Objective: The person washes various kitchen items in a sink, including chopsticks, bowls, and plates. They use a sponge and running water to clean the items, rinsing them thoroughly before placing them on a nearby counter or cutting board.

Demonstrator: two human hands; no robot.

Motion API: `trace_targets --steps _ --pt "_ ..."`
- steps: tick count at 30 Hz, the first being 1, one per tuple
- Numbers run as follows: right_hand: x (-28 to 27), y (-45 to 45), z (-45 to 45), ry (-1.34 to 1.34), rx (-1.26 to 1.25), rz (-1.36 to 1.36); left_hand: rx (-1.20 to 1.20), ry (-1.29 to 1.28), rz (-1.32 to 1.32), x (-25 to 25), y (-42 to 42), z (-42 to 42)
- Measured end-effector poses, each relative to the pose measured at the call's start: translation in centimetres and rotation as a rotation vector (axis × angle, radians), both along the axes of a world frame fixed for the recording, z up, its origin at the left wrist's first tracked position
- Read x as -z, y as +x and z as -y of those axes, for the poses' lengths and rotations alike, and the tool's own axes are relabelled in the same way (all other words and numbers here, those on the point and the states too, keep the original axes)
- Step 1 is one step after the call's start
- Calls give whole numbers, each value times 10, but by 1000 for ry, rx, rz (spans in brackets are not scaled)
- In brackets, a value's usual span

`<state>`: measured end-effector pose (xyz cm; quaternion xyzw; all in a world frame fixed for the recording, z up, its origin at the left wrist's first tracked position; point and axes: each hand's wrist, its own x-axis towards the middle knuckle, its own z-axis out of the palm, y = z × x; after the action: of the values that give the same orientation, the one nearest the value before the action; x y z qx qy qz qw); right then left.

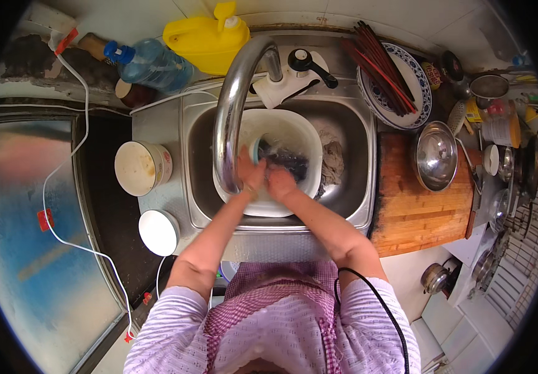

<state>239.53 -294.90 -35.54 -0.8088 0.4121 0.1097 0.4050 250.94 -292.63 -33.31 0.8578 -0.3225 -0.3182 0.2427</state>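
Note:
A white plastic basin (pixel 311 135) stands inside the stainless-steel sink (pixel 358 140), and both my hands are low in it. My left hand (pixel 251 172) is blurred, its fingers at a small bowl or cup with a pale blue rim (pixel 254 150). My right hand (pixel 280 181) is curled close beside it, at the near edge of a dark, wet-looking thing (pixel 292 161), perhaps cloth. What the right fingers hold is hidden. The curved metal faucet (pixel 231 103) arches over the basin's left side. A crumpled grey-brown cloth (pixel 332 163) lies in the sink right of the basin.
Two bowls, an enamel-like one (pixel 138 168) and a white one (pixel 159 232), stand left. Behind are a water bottle (pixel 157 65) and a yellow jug (pixel 203 44). Rightward are a patterned plate (pixel 367 93) with chopsticks (pixel 383 70), and a metal bowl (pixel 436 156) on a wooden board (pixel 418 215).

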Motion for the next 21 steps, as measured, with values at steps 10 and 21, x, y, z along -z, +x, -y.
trace_targets --steps 10,21 --pt "-44 -9 4 -453 -185 -83 35 -154 48 9 32 -23" --pt "-89 -21 49 -250 77 353 589 -537 364 -112 26 -33"
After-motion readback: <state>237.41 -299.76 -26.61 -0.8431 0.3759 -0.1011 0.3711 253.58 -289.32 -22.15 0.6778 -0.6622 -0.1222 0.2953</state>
